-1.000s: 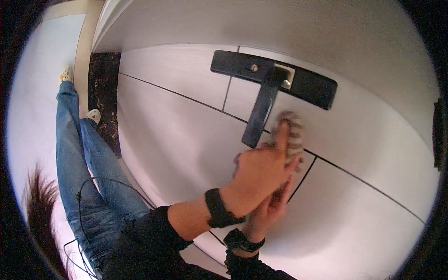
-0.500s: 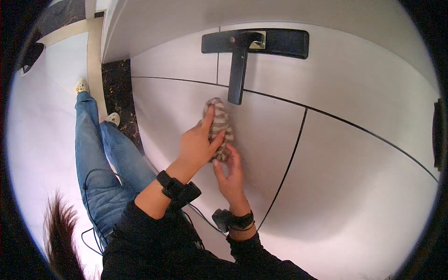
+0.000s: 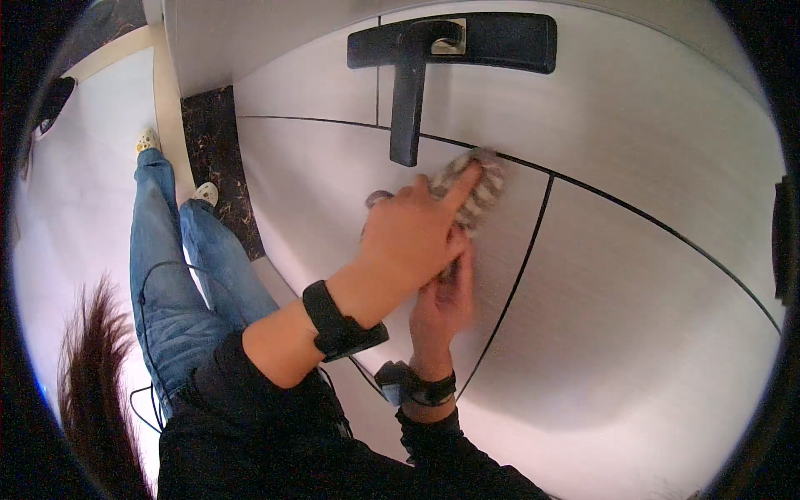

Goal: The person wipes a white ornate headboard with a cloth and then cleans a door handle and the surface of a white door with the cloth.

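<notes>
A fuzzy cloth [image 3: 492, 185] with brown and cream stripes lies against a pale door panel [image 3: 617, 308], below and right of a black door handle [image 3: 406, 104]. My left hand [image 3: 410, 233] presses it to the panel, index finger stretched along it and the other fingers bent round its side. Beneath the left hand, my right hand [image 3: 444, 300] is closed at the cloth's lower end; its fingertips are partly covered and blurred. A small dark round fitting [image 3: 379, 197] shows beside my left knuckles, mostly hidden.
The handle's long black plate [image 3: 508, 42] crosses the top of the panel. Thin dark grooves divide the panel. Marble edging [image 3: 221, 167] runs down at the left. A thin black cable [image 3: 143, 308] loops over my jeans. A black piece [image 3: 783, 242] sits at the far right.
Both hands have moved right with the cloth, which now slants up to the right against the groove. The small round fitting has come into view. The handle appears higher in the picture.
</notes>
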Motion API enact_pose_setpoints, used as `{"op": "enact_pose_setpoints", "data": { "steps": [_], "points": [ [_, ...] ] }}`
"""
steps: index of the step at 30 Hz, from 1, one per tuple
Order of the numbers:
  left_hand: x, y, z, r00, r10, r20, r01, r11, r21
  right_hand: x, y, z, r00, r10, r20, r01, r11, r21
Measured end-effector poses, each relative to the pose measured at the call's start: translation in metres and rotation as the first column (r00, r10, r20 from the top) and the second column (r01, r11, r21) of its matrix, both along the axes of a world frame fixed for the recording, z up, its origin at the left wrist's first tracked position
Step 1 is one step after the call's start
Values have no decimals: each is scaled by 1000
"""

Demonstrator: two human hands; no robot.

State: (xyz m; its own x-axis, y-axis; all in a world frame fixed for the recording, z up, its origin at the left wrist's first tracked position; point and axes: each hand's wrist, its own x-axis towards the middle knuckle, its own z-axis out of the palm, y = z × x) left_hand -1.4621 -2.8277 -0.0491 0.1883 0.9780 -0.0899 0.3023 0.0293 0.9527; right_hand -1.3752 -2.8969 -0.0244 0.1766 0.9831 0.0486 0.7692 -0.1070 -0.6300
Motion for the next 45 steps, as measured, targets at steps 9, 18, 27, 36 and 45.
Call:
{"op": "enact_pose_setpoints", "data": {
  "steps": [9, 18, 27, 36, 45],
  "points": [
    [7, -4, 1, 996, 87, 9, -87, 983, 162, -1, -1, 9, 996, -24, -87, 15, 995, -101],
    [3, -4, -10, 986, 149, 78, -153, 987, 51, 2, 0, 9, 994, 44, 100, -30, 989, -143],
    [3, 4, 2, 998, 40, 54, -49, 986, 161, 0, 7, 19, 999, 1, 49, 5, 992, -123],
    [12, 2, -3, 995, 89, 45, -92, 991, 94, 7, 12, 12, 991, 88, 96, -81, 994, -70],
    [11, 4, -39, 998, 32, -52, -33, 999, -22, 12, 17, -21, 998, 40, -49, -49, 977, -209]
  ]
}}
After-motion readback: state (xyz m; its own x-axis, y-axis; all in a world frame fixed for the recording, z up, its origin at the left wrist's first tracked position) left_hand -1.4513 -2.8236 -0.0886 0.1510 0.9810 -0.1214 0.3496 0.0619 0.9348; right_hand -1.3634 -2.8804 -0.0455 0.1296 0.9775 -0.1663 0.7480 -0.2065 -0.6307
